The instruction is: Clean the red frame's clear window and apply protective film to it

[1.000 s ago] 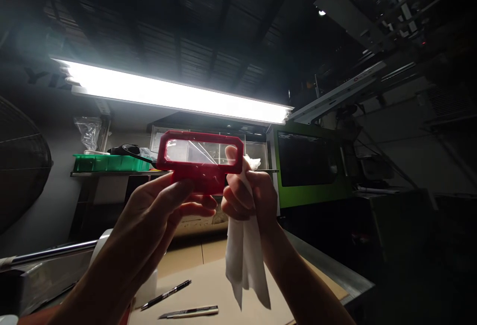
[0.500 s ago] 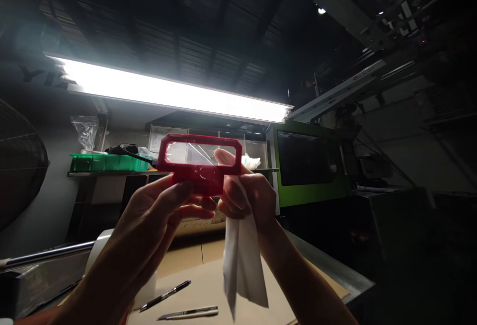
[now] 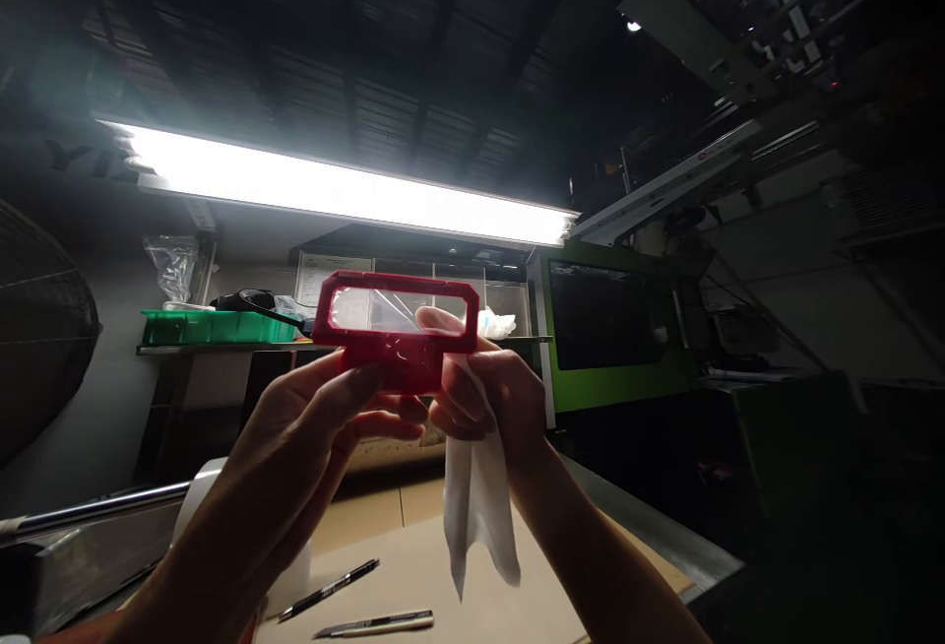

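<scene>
I hold a red plastic frame with a clear window (image 3: 395,324) up against the bright tube light. My left hand (image 3: 325,418) grips the frame's lower red part from below and the left. My right hand (image 3: 483,398) is closed on a white cloth (image 3: 476,501) that hangs down from it, and its thumb lies across the clear window near the frame's right end.
A bright tube lamp (image 3: 346,191) hangs overhead. On the cardboard-covered bench (image 3: 413,546) lie a black pen (image 3: 329,588) and a utility knife (image 3: 376,621). A green tray (image 3: 214,326) sits on a shelf at left, a fan (image 3: 44,329) beside it, a green machine (image 3: 612,329) at right.
My right thumb has slid leftward along the clear window, and the hanging cloth has swung and drawn up a little. The frame has dipped slightly; my left hand's grip is unchanged.
</scene>
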`<state>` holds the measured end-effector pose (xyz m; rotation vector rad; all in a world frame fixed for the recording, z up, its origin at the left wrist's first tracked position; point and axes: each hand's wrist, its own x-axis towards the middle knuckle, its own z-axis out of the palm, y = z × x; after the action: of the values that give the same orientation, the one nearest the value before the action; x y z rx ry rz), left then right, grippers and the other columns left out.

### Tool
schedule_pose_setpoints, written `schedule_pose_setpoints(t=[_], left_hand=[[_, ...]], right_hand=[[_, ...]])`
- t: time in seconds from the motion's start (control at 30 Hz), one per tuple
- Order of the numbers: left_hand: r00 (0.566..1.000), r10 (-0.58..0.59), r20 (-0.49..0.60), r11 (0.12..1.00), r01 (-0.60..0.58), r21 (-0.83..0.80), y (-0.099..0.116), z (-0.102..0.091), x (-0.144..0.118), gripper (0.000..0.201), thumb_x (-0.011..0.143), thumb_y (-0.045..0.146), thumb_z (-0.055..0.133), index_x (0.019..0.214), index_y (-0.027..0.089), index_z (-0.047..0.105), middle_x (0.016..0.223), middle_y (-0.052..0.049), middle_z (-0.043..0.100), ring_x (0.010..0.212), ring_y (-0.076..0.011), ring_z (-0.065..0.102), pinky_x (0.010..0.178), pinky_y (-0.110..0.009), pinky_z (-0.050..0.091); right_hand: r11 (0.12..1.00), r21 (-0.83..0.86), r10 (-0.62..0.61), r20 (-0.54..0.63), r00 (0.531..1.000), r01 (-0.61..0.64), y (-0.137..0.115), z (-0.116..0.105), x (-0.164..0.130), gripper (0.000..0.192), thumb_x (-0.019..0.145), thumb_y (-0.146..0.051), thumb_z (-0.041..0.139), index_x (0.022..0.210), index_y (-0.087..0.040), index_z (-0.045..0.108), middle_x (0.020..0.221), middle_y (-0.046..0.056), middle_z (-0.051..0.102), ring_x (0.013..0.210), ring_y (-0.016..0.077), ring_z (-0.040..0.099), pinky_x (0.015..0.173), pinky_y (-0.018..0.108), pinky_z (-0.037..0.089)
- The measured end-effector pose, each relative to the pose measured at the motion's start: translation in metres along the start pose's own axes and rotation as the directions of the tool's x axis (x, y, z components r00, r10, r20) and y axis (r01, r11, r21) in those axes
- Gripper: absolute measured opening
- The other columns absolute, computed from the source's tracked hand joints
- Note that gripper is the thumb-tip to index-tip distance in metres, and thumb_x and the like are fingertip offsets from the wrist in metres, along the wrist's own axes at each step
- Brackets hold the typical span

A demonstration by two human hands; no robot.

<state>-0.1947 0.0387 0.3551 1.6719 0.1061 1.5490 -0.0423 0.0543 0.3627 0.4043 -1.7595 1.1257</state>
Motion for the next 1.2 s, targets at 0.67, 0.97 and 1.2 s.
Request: schedule_pose_setpoints(t=[0.67,0.97,1.2], left_hand=[[0.999,-0.009,0.039,1.0,0.009,0.022,0.002,-0.006,-0.002,0.01,0.08,0.028,0.064,0.084,0.026,0.072,0.075,0.003,0.073,0.064,-0.0105,0.064,0.058,-0.016,0.054],[0.997,-0.022,0.077,1.0,0.023,-0.007,0.002,0.0,-0.005,0.012,0.08,0.03,0.063,0.085,0.029,0.074,0.069,0.005,0.072,0.058,-0.0072,0.061,0.059,-0.012,0.05],[0.999,-0.015,0.029,1.0,0.014,0.019,0.002,-0.007,-0.005,0.011,0.079,0.03,0.064,0.083,0.024,0.072,0.074,0.001,0.073,0.062,-0.0106,0.062,0.059,-0.017,0.052]], right_hand=[[1.0,-0.012,0.003,-0.181,0.984,-0.005,0.006,0.008,-0.002,0.025,0.072,-0.022,0.046,0.093,-0.018,0.057,0.044,-0.01,0.043,0.031,0.0046,0.018,0.03,0.018,0.014],[0.999,0.035,0.034,-0.223,0.974,-0.027,0.012,0.011,0.0,0.027,0.067,-0.025,0.046,0.094,-0.025,0.05,0.041,-0.012,0.039,0.029,0.0057,0.016,0.029,0.019,0.011],[0.995,0.082,-0.035,-0.261,0.965,0.059,0.02,0.009,-0.003,0.004,0.069,-0.02,0.048,0.071,-0.023,0.047,0.044,-0.011,0.042,0.031,0.0046,0.018,0.03,0.017,0.012]])
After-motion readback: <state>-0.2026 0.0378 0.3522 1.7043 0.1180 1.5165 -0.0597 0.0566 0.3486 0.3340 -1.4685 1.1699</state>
